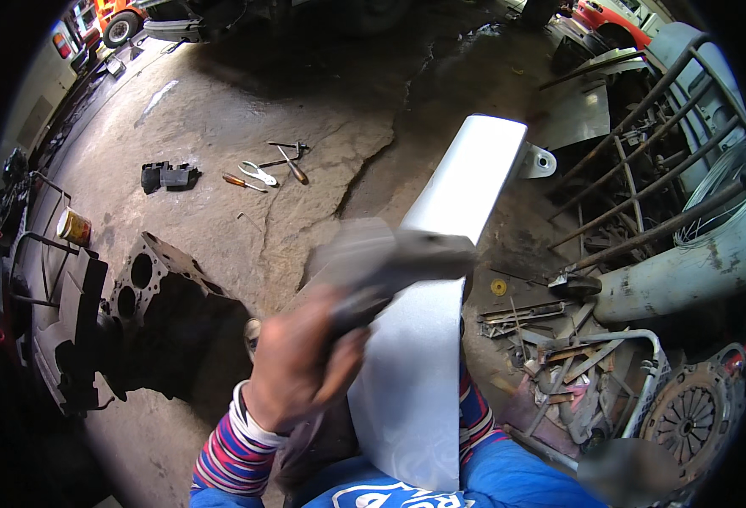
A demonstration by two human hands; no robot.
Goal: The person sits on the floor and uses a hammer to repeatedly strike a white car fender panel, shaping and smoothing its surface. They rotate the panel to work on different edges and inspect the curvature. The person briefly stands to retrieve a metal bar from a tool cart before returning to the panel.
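Car wkshp, w/ engine block (178,309) & pliers (258,174).

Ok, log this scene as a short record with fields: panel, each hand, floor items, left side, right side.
Panel: long, pale, holed tab near far end
Left hand: gripping a dark tool, blurred, kind unclear
Right hand: not visible; striped sleeve beside panel
Floor items: pliers, black part
Left side: engine block
Right side: pale cylinder, round slotted disc

Smooth metallic panel (415,364), rough concrete floor (220,102), matt metal engine block (174,309)
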